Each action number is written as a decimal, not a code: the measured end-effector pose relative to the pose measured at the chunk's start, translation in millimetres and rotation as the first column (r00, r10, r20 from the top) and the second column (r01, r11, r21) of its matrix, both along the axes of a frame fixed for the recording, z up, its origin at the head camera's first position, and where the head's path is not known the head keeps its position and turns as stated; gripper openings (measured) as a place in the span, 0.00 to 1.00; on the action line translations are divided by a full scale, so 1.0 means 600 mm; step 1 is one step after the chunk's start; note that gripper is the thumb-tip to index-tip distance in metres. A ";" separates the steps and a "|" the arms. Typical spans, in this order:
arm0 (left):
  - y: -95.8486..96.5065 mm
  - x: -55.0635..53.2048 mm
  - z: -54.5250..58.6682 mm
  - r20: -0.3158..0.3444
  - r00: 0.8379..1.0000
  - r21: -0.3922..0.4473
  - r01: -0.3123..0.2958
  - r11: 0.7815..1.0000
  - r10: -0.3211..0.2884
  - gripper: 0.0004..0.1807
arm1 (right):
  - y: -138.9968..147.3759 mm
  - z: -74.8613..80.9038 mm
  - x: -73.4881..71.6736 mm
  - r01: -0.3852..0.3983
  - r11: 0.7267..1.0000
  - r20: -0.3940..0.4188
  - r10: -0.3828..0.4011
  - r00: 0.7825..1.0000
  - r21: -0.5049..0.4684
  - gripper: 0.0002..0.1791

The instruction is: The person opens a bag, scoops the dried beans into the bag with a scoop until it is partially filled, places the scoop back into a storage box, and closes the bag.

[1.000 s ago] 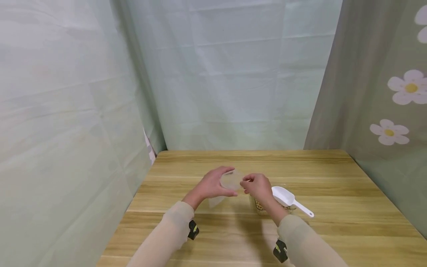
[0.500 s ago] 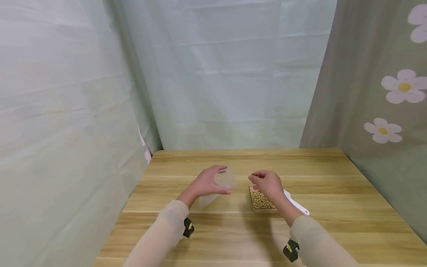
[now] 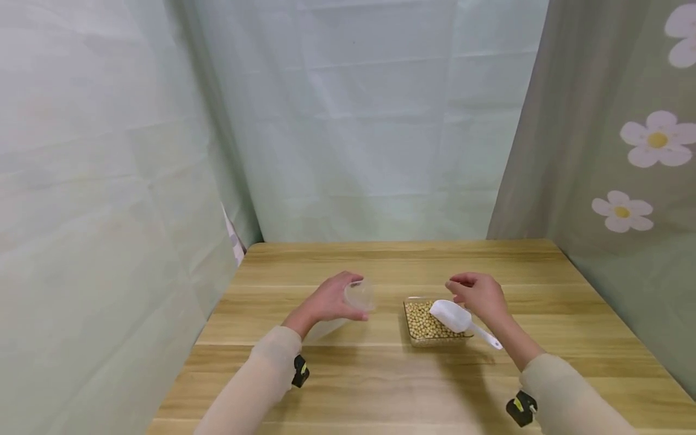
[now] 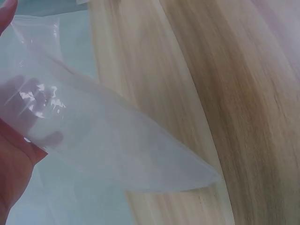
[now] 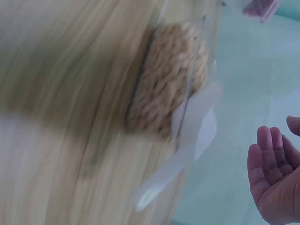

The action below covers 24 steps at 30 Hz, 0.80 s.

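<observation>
My left hand holds a clear plastic bag, its fingers and thumb curved round the bag's opened mouth. The bag narrows to a pointed bottom that hangs toward the table in the left wrist view. Right of it stands a clear rectangular container filled with round, pale beans. A white scoop lies across the beans, its handle sticking out over the right rim. Above and beside that handle is my right hand, holding nothing, its fingers loosely bent; the right wrist view shows its bare palm.
Everything is on a wooden table with light and dark grain bands. Pale curtains hang behind and to the left. A grey-green curtain with white flowers hangs to the right.
My right hand has left the bag's mouth and moved right, past the container toward the scoop's handle. The left hand with the bag has shifted slightly left in view.
</observation>
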<state>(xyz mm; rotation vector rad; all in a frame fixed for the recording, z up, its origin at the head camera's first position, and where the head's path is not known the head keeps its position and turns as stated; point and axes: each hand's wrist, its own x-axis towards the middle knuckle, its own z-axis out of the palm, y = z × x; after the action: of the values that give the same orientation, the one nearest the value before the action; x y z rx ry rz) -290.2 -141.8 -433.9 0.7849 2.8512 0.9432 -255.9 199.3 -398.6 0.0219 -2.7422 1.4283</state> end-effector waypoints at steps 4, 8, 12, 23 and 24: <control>0.000 0.003 -0.001 0.030 0.999 -0.018 0.011 1.000 -0.010 0.50 | 0.042 -0.015 0.013 -0.023 0.994 -0.032 0.026 0.999 0.107 0.21; 0.000 0.004 -0.003 0.029 0.999 -0.041 0.029 0.999 -0.027 0.51 | 0.082 -0.048 0.030 -0.074 0.970 -0.064 0.091 0.994 0.231 0.23; -0.001 0.002 -0.006 0.024 0.999 -0.040 0.038 0.998 -0.037 0.52 | 0.110 -0.083 0.046 -0.128 0.952 -0.026 0.141 0.990 0.279 0.30; -0.002 0.002 -0.014 0.027 0.999 -0.008 0.029 1.000 -0.028 0.51 | 0.120 -0.131 0.062 -0.116 0.964 -0.029 0.127 0.992 0.238 0.31; 0.000 0.003 -0.014 0.031 0.999 0.000 0.030 1.000 -0.030 0.51 | 0.119 -0.132 0.062 -0.116 0.966 -0.033 0.127 0.991 0.233 0.30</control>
<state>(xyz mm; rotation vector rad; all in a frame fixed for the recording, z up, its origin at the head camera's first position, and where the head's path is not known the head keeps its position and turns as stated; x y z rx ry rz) -288.4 -142.0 -442.3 0.8042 2.8050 0.9426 -218.8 271.0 -477.7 0.2340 -2.8947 1.1070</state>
